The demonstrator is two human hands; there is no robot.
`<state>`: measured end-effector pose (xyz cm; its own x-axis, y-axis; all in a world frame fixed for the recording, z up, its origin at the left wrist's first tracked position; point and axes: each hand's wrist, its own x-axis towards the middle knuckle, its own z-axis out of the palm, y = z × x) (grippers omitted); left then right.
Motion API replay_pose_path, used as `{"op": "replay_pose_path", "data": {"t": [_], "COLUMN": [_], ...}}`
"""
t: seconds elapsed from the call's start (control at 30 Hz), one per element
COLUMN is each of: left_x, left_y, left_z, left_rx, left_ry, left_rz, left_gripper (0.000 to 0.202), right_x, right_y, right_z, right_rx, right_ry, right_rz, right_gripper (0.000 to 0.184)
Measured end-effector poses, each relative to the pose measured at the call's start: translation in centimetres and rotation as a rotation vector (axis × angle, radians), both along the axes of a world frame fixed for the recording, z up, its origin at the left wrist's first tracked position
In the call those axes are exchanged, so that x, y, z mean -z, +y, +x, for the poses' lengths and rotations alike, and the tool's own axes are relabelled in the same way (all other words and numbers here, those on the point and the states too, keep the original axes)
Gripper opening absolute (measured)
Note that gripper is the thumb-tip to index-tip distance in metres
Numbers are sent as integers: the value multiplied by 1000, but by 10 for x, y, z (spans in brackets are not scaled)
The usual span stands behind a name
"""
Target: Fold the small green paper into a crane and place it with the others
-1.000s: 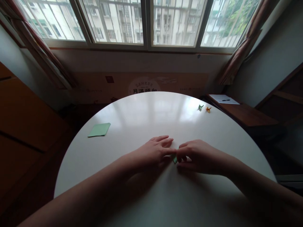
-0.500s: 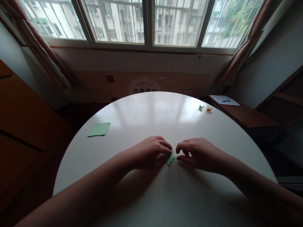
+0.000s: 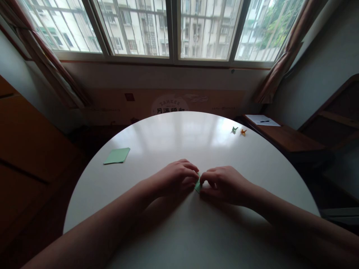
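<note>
A small folded piece of green paper (image 3: 198,185) lies on the white round table (image 3: 157,239), partly covered by my fingers. From its left side, my left hand (image 3: 179,177) grips its upper part with closed fingers. My right hand (image 3: 221,182) touches the right edge, fingers bent and closed round it, the thumb low near the bottom tip. The exact folds are too small and too dark to make out.
A stack of green paper squares (image 3: 117,155) lies at the table's left. Toward the back right stand a green folded paper bird (image 3: 234,130) and an orange one (image 3: 243,132). Beyond the table's right edge, a wooden side table (image 3: 297,140) holds white paper (image 3: 262,120) and a pen.
My right hand has moved left from beside the folded green paper and now touches it. My left hand keeps its hold. The view has shifted slightly.
</note>
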<state>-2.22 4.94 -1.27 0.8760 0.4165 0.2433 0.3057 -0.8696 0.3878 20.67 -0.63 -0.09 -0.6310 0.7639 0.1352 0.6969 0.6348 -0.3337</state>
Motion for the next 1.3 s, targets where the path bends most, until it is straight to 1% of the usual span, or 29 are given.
{"op": "replay_pose_path", "data": {"t": [0.1, 0.2, 0.37, 0.47, 0.53, 0.7, 0.87, 0.97, 1.13, 1.3], "left_x": [-3, -11, -19, -19, -19, -20, -20, -20, -21, -18], "left_y": [-2, -5, -10, -11, -11, -11, -10, -9, -13, -12], "left_z": [-1, -2, -4, -4, -4, -4, -6, -7, -7, -6], "left_rx": [26, 50, 48, 40, 31, 5, -22, -23, -3, -13], "left_ry": [-12, 8, 30, 26, 21, 26, 40, 44, 48, 59], "left_rz": [-15, -33, -38, -41, -39, -32, -12, -15, -21, -10], "left_gripper": [20, 22, 27, 27, 26, 26, 28, 25, 21, 20], "right_x": [0, -1, 0, 3, 5, 7, 1, 0, -1, -1], "right_y": [0, 1, 1, 0, -1, -5, -4, 1, 10, 10], "right_z": [0, 1, 3, 1, -2, -6, 0, 6, 12, 14], "right_rx": [9, 6, 10, 14, 30, 50, -19, -42, -32, -35], "right_ry": [2, -7, -35, -68, -90, -73, -87, -89, -82, -51], "right_rz": [-1, 4, 33, 42, 41, 43, 75, 78, 63, 28], "right_gripper": [12, 14, 16, 26, 29, 23, 14, 14, 15, 15]}}
